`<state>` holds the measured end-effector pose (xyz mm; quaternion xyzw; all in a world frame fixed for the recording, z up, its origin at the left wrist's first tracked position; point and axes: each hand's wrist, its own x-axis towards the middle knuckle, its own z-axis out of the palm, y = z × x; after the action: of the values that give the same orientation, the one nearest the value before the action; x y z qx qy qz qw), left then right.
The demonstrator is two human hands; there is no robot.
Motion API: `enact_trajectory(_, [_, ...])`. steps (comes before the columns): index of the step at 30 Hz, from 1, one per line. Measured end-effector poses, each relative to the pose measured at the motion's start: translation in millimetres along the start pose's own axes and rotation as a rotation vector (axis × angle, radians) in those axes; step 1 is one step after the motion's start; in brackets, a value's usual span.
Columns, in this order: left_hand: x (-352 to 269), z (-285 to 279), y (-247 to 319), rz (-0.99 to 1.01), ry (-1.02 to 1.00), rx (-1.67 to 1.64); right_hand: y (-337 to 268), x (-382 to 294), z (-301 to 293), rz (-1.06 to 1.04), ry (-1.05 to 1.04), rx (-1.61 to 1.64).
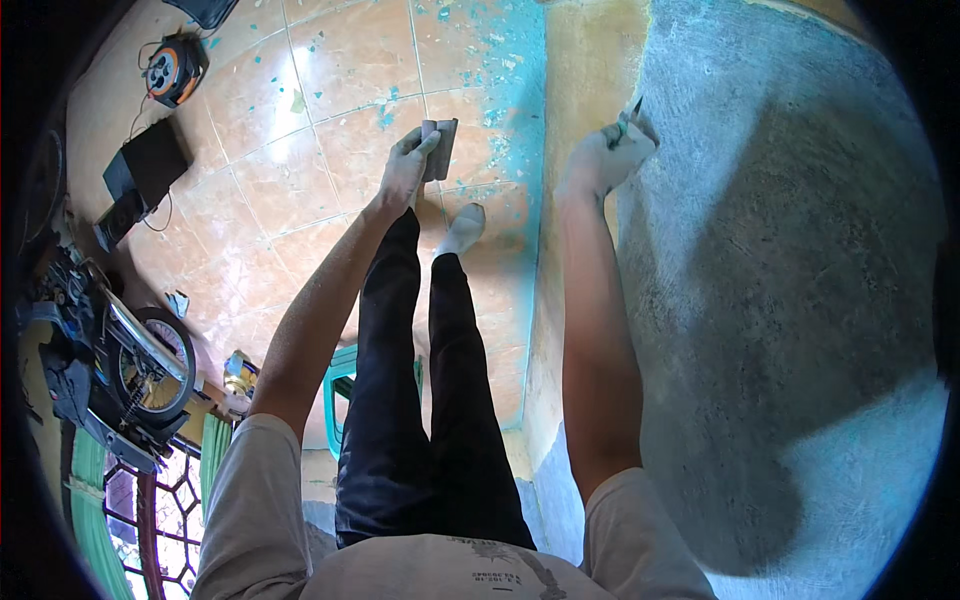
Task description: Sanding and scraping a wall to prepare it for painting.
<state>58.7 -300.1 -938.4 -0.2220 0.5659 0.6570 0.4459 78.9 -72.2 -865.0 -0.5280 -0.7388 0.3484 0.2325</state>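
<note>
My left hand (409,154) holds a folded piece of brownish sheet, like sandpaper (440,150), over the tiled floor, thumb on top. On the right, my right hand (611,154) is closed around a small tool with a green part (619,132) and a dark pointed tip (638,105); its kind cannot be told. That hand is at the wall (720,247), near the border between a yellowish band (592,67) and rough blue-grey plaster. Pale dust covers both hands.
Turquoise paint flakes (491,116) litter the floor along the wall. An orange-black cable reel (172,71), a black box (146,161) and a motorcycle (120,360) stand to the left. A turquoise-framed object (330,405) is behind my legs. My socked foot (463,229) stands near the wall.
</note>
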Motion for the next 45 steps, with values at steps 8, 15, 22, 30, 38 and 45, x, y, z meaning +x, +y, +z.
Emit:
enact_trajectory(8, [-1.1,-10.9,-9.3,-0.010,0.015,0.000,-16.7,-2.0,10.5,0.163,0.000,-0.134])
enact_trajectory(15, [1.2,-9.1,-6.8,0.002,0.043,0.020,3.1,35.0,5.0,0.039,-0.149,-0.134])
enact_trajectory(22, [-0.5,-17.3,-8.8,-0.060,-0.010,0.005,-22.7,1.6,-0.3,0.119,0.002,0.014])
enact_trajectory(30, [-9.1,1.1,1.9,-0.004,-0.002,-0.011,-31.0,-1.8,-10.1,-0.039,-0.158,-0.083])
enact_trajectory(38, [-85.4,64.8,27.3,-0.027,-0.127,-0.232,-6.7,-86.0,-113.4,0.005,-0.728,-0.141])
enact_trajectory(45, [-146.1,59.4,6.1,-0.096,-0.260,-0.092,-32.8,-144.8,-152.3,0.073,-0.825,-0.122])
